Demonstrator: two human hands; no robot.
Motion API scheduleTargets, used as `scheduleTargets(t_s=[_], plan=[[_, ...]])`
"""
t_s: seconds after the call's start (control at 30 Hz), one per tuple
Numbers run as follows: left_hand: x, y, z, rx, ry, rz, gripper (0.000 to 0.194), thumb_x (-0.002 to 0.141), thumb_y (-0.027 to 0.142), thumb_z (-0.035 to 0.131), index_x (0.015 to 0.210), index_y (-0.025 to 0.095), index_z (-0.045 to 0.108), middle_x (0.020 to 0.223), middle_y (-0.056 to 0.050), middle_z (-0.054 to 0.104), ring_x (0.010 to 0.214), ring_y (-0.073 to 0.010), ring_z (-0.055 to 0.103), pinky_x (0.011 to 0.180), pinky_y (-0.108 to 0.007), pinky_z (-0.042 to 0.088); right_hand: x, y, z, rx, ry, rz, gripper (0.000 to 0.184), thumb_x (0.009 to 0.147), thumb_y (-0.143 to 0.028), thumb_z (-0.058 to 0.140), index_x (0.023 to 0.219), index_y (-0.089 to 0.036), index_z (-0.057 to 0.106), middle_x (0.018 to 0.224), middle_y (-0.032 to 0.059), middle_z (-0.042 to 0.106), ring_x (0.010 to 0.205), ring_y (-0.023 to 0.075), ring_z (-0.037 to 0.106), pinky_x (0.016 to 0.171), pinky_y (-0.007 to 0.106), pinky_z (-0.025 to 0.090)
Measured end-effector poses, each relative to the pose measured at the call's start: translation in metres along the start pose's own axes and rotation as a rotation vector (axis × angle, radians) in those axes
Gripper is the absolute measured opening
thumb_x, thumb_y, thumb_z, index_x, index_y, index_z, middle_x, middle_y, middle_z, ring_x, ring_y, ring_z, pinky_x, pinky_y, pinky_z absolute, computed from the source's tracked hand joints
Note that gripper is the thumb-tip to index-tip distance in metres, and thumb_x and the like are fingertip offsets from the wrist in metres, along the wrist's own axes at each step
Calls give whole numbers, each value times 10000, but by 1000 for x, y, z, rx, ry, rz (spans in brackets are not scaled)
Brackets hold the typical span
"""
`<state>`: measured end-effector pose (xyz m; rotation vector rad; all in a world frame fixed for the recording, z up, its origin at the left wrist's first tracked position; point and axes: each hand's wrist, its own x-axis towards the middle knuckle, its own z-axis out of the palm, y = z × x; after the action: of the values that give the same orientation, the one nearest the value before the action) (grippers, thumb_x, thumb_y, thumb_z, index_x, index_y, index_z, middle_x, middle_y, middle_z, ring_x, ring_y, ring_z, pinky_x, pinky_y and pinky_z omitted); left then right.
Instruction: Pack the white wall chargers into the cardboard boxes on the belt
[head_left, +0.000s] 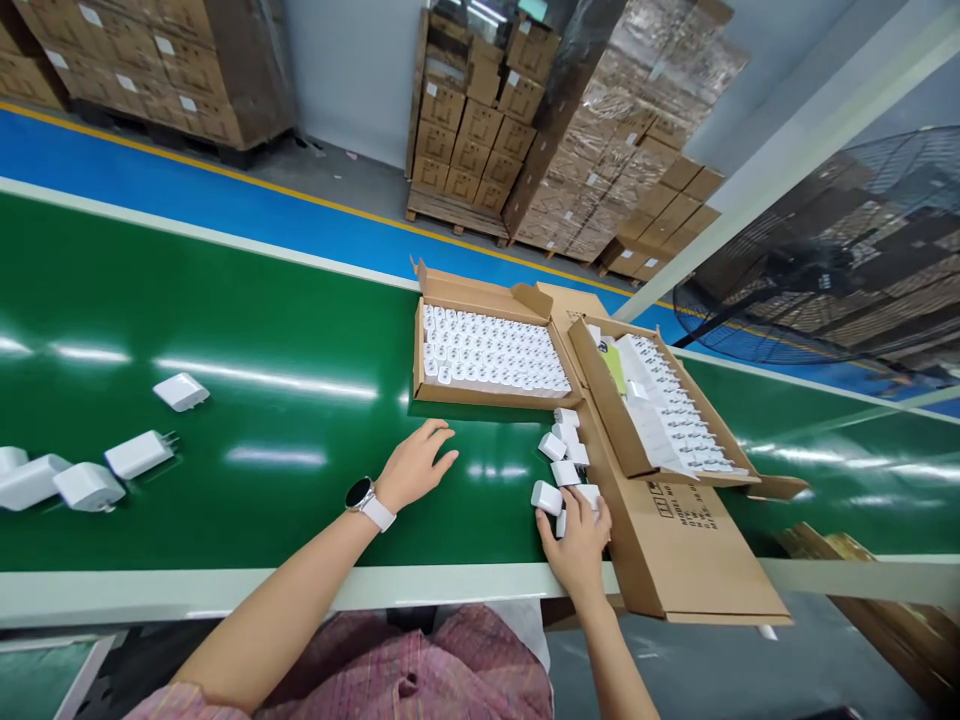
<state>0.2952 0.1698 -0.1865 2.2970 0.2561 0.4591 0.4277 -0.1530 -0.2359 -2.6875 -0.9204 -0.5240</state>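
Observation:
My left hand point(416, 465) hovers over the green conveyor belt point(300, 520), holding nothing, its fingers apart; a watch sits on that wrist. To the right, my right hand point(579, 548) curls over a small heap of white plug chargers point(566, 472). Its thumb and fingers close round a white charger point(561, 523), partly hidden beneath them. Another charger point(546, 496) lies just beyond the thumb. Behind the hands stands an open carton point(487, 398) filled with rows of white chargers point(487, 345).
A second open carton point(611, 420), holding chargers with prongs up and white sheets, rests tilted on a larger cardboard box point(705, 560). Several loose chargers point(139, 455) lie at the belt's left. A large fan point(810, 265) stands at right; stacked boxes point(472, 130) are behind.

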Motion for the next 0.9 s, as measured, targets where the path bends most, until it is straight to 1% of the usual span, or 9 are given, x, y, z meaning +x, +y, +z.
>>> scheduleTargets(t_s=[0.13, 0.23, 0.33, 0.43, 0.53, 0.67, 0.8, 0.87, 0.9], plan=[[-2, 5, 4, 16, -68, 49, 367, 1055, 414, 503, 1349, 231, 624, 1378, -99, 617, 1152, -272, 690, 979, -415, 594, 12, -11, 2, 239, -60, -189, 483, 1017, -469, 474, 1425, -210, 489, 1358, 205, 577, 1329, 394, 494, 1054, 635, 453], [-6, 13, 9, 35, -170, 146, 488, 986, 489, 644, 1399, 235, 587, 1407, -109, 613, 1251, -309, 641, 1051, -446, 549, 17, -48, 6, 424, -112, -262, 454, 1029, -402, 483, 1453, -238, 459, 1390, 185, 560, 1327, 340, 522, 1061, 552, 502], [-10, 18, 14, 68, -291, 250, 646, 886, 493, 794, 1425, 228, 555, 1346, -108, 656, 1229, -308, 640, 1083, -448, 513, 20, -95, 6, 532, -168, -305, 466, 1029, -372, 476, 1470, -227, 440, 1435, 187, 525, 1346, 315, 522, 1084, 518, 508], [-12, 17, 14, 156, -355, 261, 543, 895, 355, 805, 1370, 215, 581, 1206, -81, 705, 1118, -276, 664, 1004, -403, 530, 21, -117, -2, 448, -151, -216, 476, 991, -432, 543, 1405, -197, 522, 1351, 201, 569, 1297, 366, 531, 1039, 570, 511], [-11, 17, 9, 262, -339, 221, 503, 860, 309, 836, 1303, 217, 618, 1187, -78, 695, 1076, -276, 657, 939, -388, 526, 19, -112, -13, 353, -168, -85, 387, 959, -470, 595, 1246, -214, 641, 1164, 169, 651, 1122, 374, 586, 935, 585, 523], [-9, 22, 0, 274, -336, 174, 377, 841, 351, 856, 1130, 198, 668, 1094, -76, 706, 1032, -285, 655, 918, -401, 515, 18, -106, -19, 608, -210, 13, 309, 935, -460, 644, 1148, -238, 674, 1100, 117, 701, 931, 278, 625, 823, 453, 551], [-6, 25, -5, 13, -318, 160, 338, 892, 373, 794, 1159, 226, 648, 1136, -57, 724, 1058, -263, 658, 960, -400, 522, 24, -108, -12, 991, -276, 62, 426, 926, -418, 643, 1308, -236, 601, 1253, 140, 684, 855, 216, 654, 735, 374, 574], [-5, 23, -6, -59, -281, 113, 400, 873, 353, 794, 1223, 238, 637, 1171, -62, 724, 1111, -275, 648, 987, -413, 524, 32, -95, -10, 994, -325, -6, 490, 941, -334, 552, 1423, -251, 536, 1382, 154, 628, 911, 222, 672, 770, 395, 595], [-5, 20, -7, -74, -274, 93, 433, 864, 338, 792, 1254, 243, 633, 1183, -66, 723, 1134, -283, 642, 994, -420, 526, 38, -84, -9, 895, -320, -36, 525, 930, -272, 510, 1455, -258, 523, 1427, 153, 603, 957, 237, 671, 811, 426, 598]])
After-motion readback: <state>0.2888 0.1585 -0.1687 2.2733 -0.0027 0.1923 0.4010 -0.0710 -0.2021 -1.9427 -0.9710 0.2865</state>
